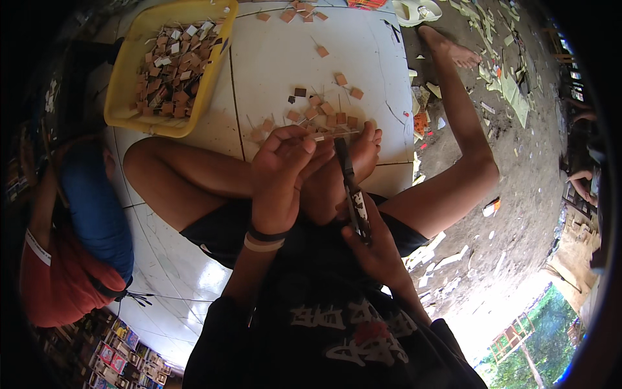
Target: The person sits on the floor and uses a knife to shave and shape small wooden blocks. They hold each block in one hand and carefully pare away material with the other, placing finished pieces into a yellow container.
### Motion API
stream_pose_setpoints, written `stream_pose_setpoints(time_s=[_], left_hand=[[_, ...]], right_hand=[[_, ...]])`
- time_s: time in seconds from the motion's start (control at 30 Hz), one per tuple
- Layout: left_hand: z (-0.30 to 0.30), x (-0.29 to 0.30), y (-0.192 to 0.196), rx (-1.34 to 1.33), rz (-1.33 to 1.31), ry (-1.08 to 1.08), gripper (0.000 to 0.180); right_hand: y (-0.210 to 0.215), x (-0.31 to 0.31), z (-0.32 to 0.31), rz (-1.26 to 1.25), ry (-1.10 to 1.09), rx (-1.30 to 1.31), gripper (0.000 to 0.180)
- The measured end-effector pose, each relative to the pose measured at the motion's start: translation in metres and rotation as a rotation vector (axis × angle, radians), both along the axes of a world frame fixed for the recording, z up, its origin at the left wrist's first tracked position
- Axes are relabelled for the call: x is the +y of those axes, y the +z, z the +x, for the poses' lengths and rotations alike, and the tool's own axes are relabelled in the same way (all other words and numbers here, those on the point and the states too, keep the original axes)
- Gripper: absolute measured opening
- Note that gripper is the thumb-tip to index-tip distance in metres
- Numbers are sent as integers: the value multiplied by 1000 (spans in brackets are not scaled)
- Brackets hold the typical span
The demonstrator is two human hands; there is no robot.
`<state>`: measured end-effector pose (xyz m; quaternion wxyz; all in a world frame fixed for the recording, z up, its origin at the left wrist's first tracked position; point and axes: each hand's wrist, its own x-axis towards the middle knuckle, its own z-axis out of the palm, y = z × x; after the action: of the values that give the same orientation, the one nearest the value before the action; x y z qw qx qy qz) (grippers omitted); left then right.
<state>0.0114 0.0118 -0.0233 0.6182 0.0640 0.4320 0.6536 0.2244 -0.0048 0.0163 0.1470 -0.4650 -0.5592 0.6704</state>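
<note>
My left hand point(282, 165), a dark band at its wrist, pinches a thin pale stick point(334, 135) lying sideways at the fingertips. My right hand point(374, 249) is closed around the lower end of a long dark tool point(352, 188) with worn, pale patches; its kind is not clear. The tool's narrow tip points up and away from me, close to the stick; whether they touch I cannot tell. Just beyond my hands, small square brown pieces point(311, 113), some with thin sticks attached, lie scattered on the white tiles point(278, 65).
A yellow plastic basket point(116, 97) full of similar brown pieces stands at the far left. My bent legs frame the work spot. To the right, the lower dirt floor point(518, 155) is littered with pale scraps. Another person in a red garment point(71, 282) sits close on the left.
</note>
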Motion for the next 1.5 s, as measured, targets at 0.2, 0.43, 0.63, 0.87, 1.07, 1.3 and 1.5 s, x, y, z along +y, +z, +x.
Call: stream_pose_setpoints(time_s=[0.2,0.43,0.63,0.87,1.07,1.3,1.5], left_hand=[[9,-1,15,4,20,27,26],[11,1,21,19,2,45,24],[12,-1,21,24,-16,32,24],[20,2,10,148,161,93,21],[21,4,4,594,338,206,23],[17,-3,17,1040,222,210,18],[4,3,19,693,141,188,20]], right_hand=[[2,0,-2,12,-8,43,73],[-3,-2,-3,103,9,-14,74],[6,-2,-6,113,-4,-106,71],[11,2,-5,60,32,-17,65],[13,-5,-15,89,19,-34,66],[-1,-14,-32,478,13,-341,74],[-2,-5,-30,454,-11,-219,72]])
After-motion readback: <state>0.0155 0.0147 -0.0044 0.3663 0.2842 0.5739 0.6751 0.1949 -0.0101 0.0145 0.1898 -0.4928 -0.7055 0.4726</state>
